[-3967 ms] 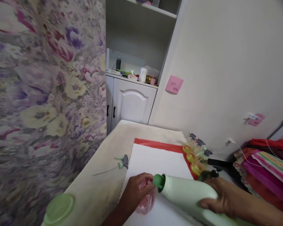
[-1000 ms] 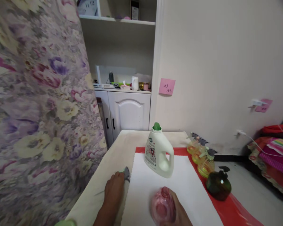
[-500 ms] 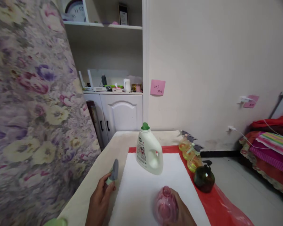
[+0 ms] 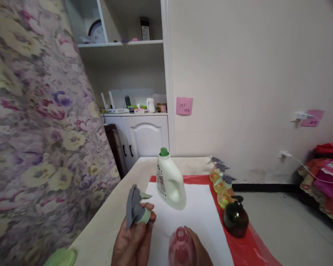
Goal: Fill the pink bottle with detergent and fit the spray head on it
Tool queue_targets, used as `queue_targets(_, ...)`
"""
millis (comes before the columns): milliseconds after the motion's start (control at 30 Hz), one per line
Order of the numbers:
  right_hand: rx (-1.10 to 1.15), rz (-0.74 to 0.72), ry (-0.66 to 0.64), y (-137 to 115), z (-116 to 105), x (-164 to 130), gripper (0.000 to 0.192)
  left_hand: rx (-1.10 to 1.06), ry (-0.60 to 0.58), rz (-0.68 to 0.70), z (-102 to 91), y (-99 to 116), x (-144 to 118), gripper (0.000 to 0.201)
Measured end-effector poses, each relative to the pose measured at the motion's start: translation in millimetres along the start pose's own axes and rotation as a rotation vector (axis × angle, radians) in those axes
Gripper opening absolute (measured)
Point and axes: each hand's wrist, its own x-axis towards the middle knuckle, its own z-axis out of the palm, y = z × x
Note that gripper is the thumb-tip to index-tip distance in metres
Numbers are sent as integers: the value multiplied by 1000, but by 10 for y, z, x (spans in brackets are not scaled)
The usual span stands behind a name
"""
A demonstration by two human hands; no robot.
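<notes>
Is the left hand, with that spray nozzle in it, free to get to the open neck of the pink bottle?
Probably yes: the left hand holds the spray nozzle beside the pink bottle, nothing between.

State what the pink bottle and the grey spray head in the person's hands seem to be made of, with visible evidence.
Pink bottle: probably clear tinted plastic, glossy; light shines through it, though glass cannot be excluded.
Spray head: opaque moulded plastic, matt grey with a pale green collar.

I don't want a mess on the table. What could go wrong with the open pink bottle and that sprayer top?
The pink bottle has no top on and only the right hand steadies it, so a bump might spill it on the white cloth. The spray head in the left hand may drip. The detergent jug stands close and could be knocked.
</notes>
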Motion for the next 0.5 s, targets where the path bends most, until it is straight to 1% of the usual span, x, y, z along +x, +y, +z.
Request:
queue_targets(67,14,72,14,89,12,19,58,22,-49,28,135,-59,-27,43)
queue_targets(133,37,112,-9,184,26,47,65,78,-74,40,199,-159,-20,43)
queue_targets(167,51,122,-32,229,31,63,66,114,-77,41,209,-216,-8,44)
queue_targets(267,98,155,-94,326,26,100,55,229,-86,32,201,-370,33,46)
queue_targets(333,106,140,-97,339,14,94,59,282,-108,18,185,-453,41,46)
queue_targets(367,103,117,-96,328,7,81,65,307,-122,5,174,-494,36,45)
queue_targets(433,89,75,-102,281,-8,47,86,351,-139,-15,141,-585,14,42)
queue_targets(500,73,73,-122,218,-19,19,97,401,-154,-32,91,-692,-13,39)
